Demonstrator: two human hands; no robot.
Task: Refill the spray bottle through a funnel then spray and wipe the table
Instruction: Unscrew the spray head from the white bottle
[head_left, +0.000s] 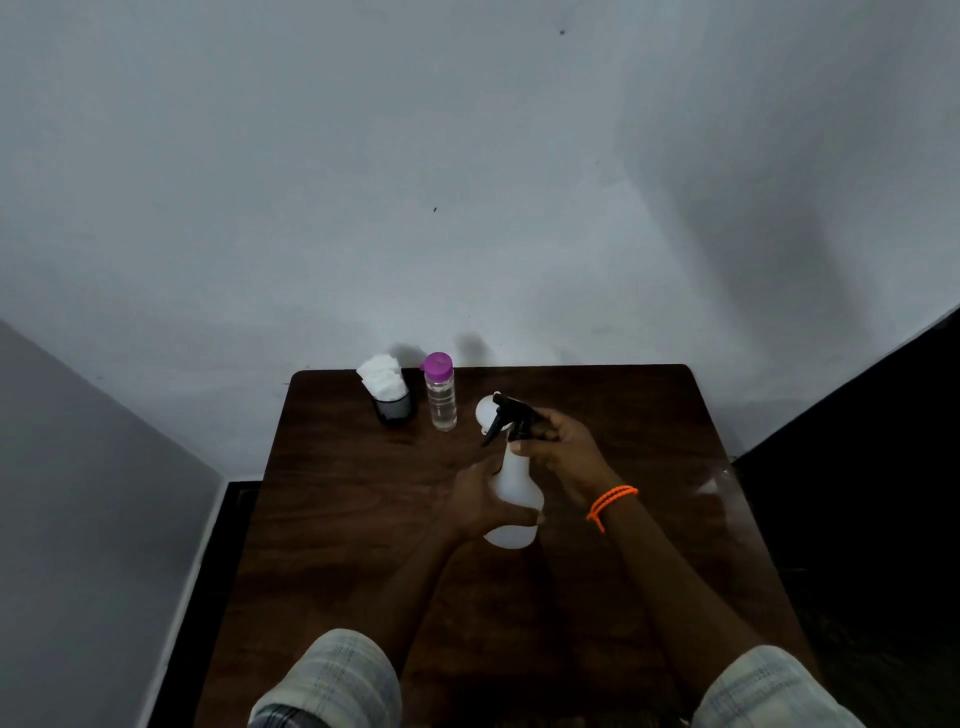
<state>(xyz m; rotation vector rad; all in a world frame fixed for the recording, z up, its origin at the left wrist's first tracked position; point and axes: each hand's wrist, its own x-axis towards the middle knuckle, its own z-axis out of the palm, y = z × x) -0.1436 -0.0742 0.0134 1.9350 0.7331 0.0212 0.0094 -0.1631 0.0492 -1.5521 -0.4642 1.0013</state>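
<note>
A white spray bottle with a black trigger head stands in the middle of the dark wooden table. My left hand grips the bottle's wide lower body. My right hand curls round the neck just under the trigger head. Behind the trigger head a white funnel shows partly. A clear water bottle with a purple cap stands upright near the table's far edge.
A black cup holding white tissues stands left of the water bottle, near the far left corner. A pale wall rises right behind the table. Dark floor lies to the right and left of the table.
</note>
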